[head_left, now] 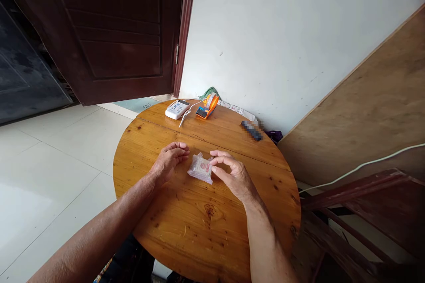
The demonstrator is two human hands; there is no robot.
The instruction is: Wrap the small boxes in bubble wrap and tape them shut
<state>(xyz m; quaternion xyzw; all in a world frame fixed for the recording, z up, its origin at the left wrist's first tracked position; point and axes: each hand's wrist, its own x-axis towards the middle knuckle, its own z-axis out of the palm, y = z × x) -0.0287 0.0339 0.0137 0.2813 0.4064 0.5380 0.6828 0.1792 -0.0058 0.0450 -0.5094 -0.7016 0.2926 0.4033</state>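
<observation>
A small flat packet in bubble wrap (pixel 201 169) lies on the round wooden table (pixel 212 230), with a red print showing through the plastic. To its left, my left hand (pixel 171 159) hovers with loosely bent fingers and nothing in them, a small gap away from the wrap. On the other side, my right hand (pixel 234 172) has its thumb and fingers spread, their tips at the packet's right edge. Whether those tips touch the wrap is hard to tell. Neither hand grips it.
Toward the table's back stand a white device (pixel 177 109) with a cable and an orange tape dispenser (pixel 208 106). A dark, blurred-out object (pixel 251 130) lies at back right. The white wall (pixel 265 44) rises behind; a dark red wooden chair (pixel 358 190) stands right.
</observation>
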